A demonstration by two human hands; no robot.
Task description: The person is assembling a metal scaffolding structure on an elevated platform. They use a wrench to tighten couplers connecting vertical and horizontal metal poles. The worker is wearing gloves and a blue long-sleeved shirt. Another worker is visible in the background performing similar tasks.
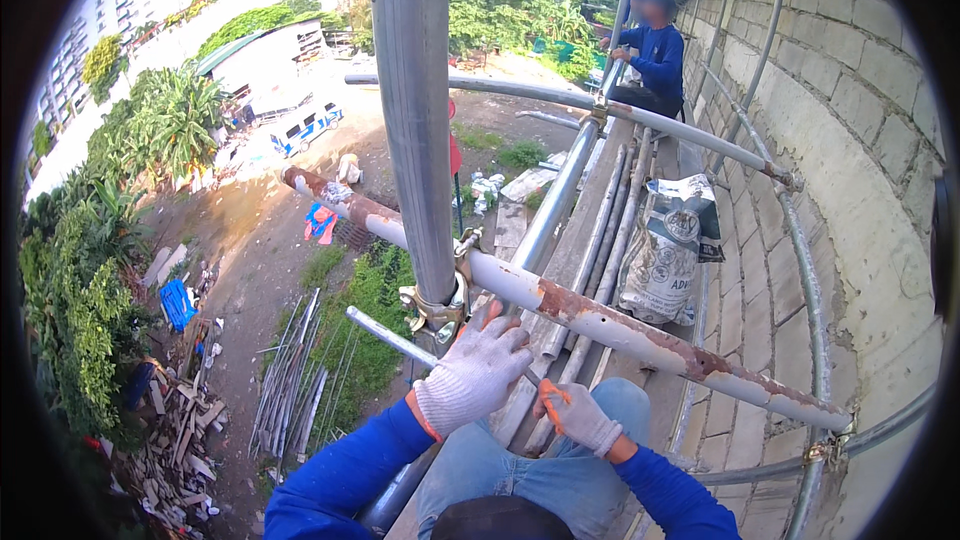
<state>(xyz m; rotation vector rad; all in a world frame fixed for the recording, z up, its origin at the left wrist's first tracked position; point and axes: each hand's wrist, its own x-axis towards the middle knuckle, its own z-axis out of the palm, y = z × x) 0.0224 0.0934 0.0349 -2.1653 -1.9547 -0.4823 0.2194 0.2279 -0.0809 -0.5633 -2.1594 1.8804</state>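
Observation:
My left hand [475, 368], in a white knit glove with orange at the fingers, is closed just below a metal scaffold clamp [440, 302]. What its fingers hold is hidden behind them. The clamp joins a thick upright pipe [412, 140] to a white, rust-patched pipe [590, 315] slanting across in front of me. My right hand [580, 417], gloved alike, grips a thin metal rod-like tool [533, 377] whose far end disappears behind my left hand. A narrow silver pipe end [388, 335] sticks out left of my left wrist.
I sit high on planks with loose pipes [600, 250] along them. A printed white sack [665, 250] stands to the right, beside a block wall [840, 90]. Farther along, a person in blue [655, 55] holds an upright. Left, a long drop to ground with a pipe pile [295, 380] and scrap wood [185, 420].

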